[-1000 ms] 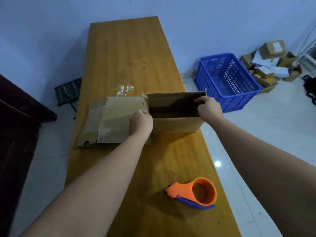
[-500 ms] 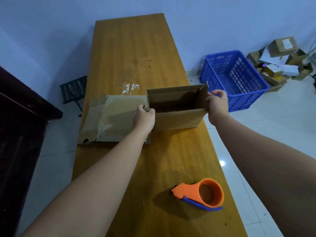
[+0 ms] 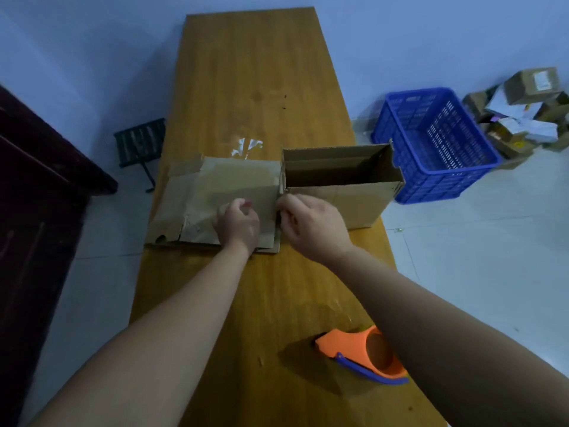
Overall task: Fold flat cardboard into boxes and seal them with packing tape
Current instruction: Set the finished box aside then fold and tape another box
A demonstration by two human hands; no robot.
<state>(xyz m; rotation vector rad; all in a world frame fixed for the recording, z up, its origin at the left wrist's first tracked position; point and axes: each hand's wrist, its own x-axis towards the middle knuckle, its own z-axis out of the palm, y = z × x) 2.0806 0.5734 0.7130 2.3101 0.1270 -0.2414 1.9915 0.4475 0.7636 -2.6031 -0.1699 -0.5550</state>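
An opened-up cardboard box (image 3: 341, 177) stands on the wooden table (image 3: 255, 72), its top open and its right end at the table's right edge. A stack of flat cardboard (image 3: 200, 192) lies against its left side. My left hand (image 3: 238, 223) rests on the flat cardboard with its fingers curled. My right hand (image 3: 311, 223) is at the box's near-left corner, fingertips pinching the cardboard edge there. An orange tape dispenser (image 3: 363, 354) with a blue handle lies near the table's front right, partly behind my right forearm.
A blue plastic crate (image 3: 431, 143) stands on the floor right of the table, with a heap of small boxes and papers (image 3: 523, 109) beyond it. A dark cabinet (image 3: 37, 211) is at the left, a small dark stool (image 3: 140, 143) behind it. Tape scraps (image 3: 246, 146) stick to the table.
My right hand left the box's right end and came across to its near-left corner. My left hand let go of that corner and slid left onto the flat cardboard.
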